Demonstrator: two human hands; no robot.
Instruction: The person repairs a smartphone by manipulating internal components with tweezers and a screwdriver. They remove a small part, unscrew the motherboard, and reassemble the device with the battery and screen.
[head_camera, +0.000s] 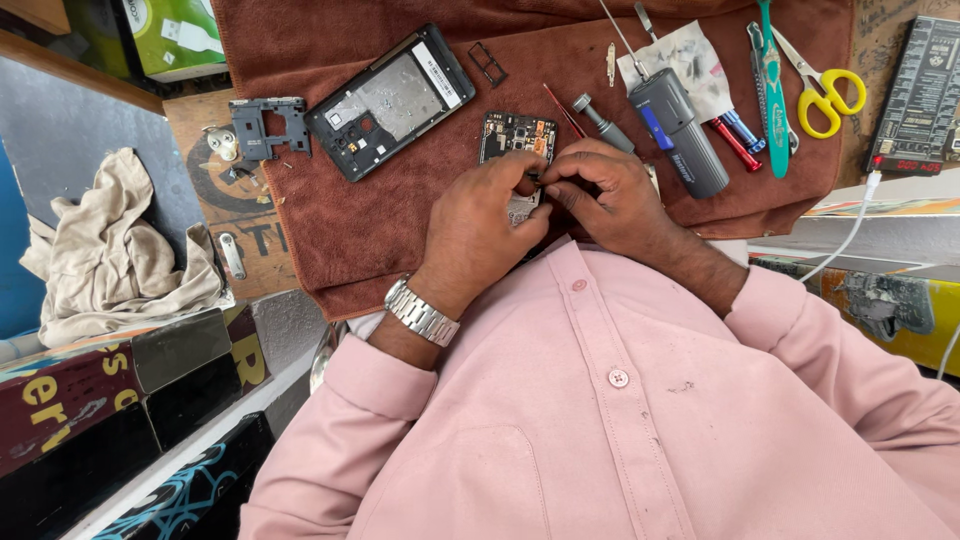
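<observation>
Both hands pinching circuit board (517, 137), left hand (478, 225), right hand (605, 195), lower board hidden

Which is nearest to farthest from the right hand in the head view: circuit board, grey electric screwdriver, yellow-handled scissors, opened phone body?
From the right hand:
1. Circuit board, touching its fingertips, on the brown cloth.
2. Grey electric screwdriver, just above and to the picture's right.
3. Opened phone body and yellow-handled scissors: farthest, on opposite sides, too close to call.

We are at a phone repair bench in a small workshop: an opened phone (390, 102) and a circuit board (516, 136) lie on a brown towel (380, 230) beside screwdrivers (603, 122), tweezers (622, 40) and yellow scissors (822, 88).
</observation>
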